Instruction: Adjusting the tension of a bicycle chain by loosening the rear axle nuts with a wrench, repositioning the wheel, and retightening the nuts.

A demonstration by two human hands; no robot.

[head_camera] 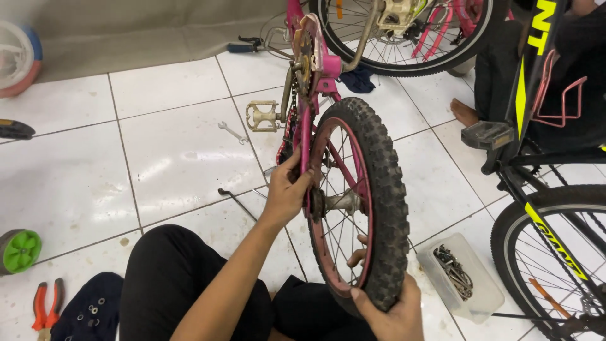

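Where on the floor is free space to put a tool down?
Bare tiles lie left of the pink bicycle, between the spanner and the green wheel. It is crowded at right, around the parts box and black bicycle.

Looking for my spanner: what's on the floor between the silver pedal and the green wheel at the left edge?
In the head view, a small spanner lies on white tile just left of the pedal; towards the green wheel the tiles are bare.
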